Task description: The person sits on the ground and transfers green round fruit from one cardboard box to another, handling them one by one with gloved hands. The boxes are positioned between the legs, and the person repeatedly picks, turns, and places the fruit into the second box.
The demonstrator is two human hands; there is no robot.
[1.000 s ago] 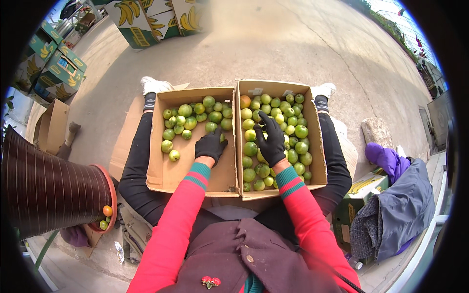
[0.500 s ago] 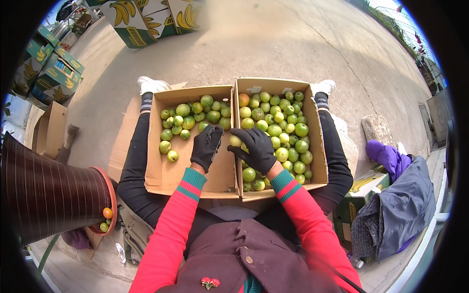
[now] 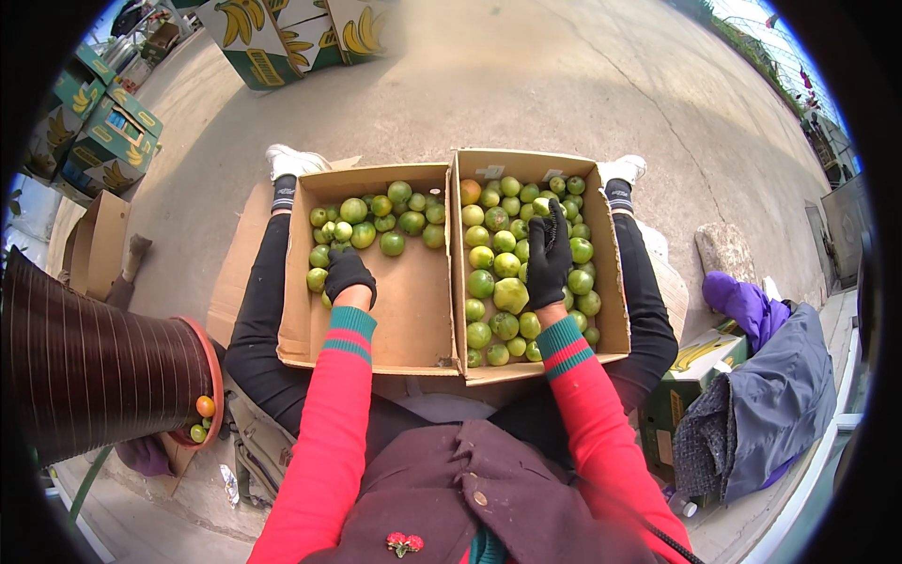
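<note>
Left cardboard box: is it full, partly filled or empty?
The left box is partly filled: green tomatoes cluster toward its far side, while bare cardboard shows across its near part.

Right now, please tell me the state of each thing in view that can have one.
Tomatoes: loose, mostly green
Left hand: gloved, fingers bent down at tomatoes, grip unclear
Right hand: gloved, over tomatoes, grip unclear
Left box: open, partly filled
Right box: open, much fuller
Orange-tinged tomato: lying in right box's far left corner
Grey garment: crumpled
Purple garment: crumpled
</note>
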